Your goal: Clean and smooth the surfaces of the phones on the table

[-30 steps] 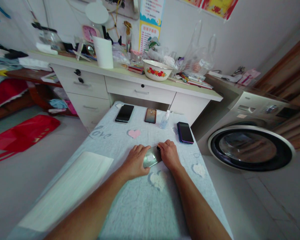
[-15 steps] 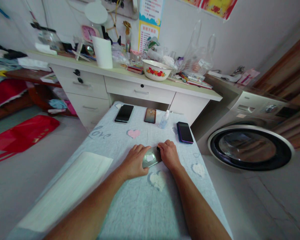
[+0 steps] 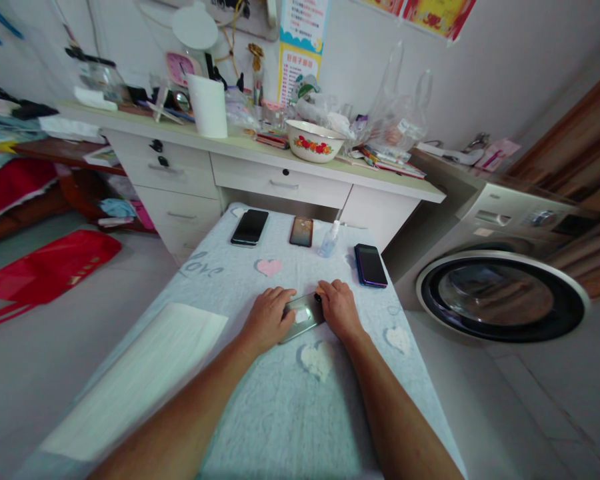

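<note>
A silver-grey phone [image 3: 305, 319] lies tilted across the cloth in front of me, its back up with a pale square patch in the middle and a dark camera spot near the right end. My left hand [image 3: 269, 317] holds the left end, thumb laid over the back and fingers along the far edge. Around the right end, by the camera, my right hand [image 3: 338, 307] is closed, its fingertips partly hidden. Beyond them are a black phone [image 3: 250, 227], a smaller brown phone-shaped item [image 3: 301, 232], a clear spray bottle [image 3: 329, 240] and a dark phone with a purple-blue edge [image 3: 371, 265].
A long whitish sheet [image 3: 145, 380] lies on the left of the cloth-covered table [image 3: 280, 413]. Behind stands a white desk [image 3: 275, 181] with a flowered bowl [image 3: 314, 141] and clutter. To the right is a washing machine [image 3: 500, 233]; a red bag [image 3: 55, 270] rests on the floor.
My left thumb has moved from the phone's near edge up onto its back, and the left fingers have slid a little left. My right hand stays at the camera end.
</note>
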The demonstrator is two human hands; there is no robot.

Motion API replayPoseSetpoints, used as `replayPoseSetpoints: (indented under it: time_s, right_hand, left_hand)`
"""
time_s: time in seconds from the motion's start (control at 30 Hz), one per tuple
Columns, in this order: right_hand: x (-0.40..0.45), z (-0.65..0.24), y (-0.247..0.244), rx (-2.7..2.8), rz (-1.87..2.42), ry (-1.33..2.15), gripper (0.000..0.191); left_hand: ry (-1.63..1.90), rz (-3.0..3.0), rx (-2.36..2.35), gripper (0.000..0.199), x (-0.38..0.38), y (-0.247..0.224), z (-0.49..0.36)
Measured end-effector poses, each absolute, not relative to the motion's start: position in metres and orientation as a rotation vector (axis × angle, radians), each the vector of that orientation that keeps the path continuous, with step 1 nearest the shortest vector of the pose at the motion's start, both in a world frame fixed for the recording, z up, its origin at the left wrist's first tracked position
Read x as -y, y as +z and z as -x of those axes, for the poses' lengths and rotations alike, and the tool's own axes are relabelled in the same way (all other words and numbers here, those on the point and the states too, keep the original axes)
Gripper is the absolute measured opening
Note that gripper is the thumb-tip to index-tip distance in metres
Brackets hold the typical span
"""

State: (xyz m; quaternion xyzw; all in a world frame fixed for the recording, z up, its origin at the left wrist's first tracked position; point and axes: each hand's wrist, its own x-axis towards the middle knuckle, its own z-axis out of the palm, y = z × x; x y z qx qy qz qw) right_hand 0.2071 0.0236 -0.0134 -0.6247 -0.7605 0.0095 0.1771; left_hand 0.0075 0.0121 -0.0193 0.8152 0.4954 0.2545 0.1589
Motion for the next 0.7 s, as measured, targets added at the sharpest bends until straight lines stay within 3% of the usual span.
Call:
replayPoseSetpoints:
  time_s: [0.7]
  right_hand:
    - [-0.0233,-0.2086,-0.0112,2.146,1.768,0.069,0.028]
  left_hand:
    - [0.647,-2.267,-1.63,0.022,-0.0177,-0.0229,-0.0029]
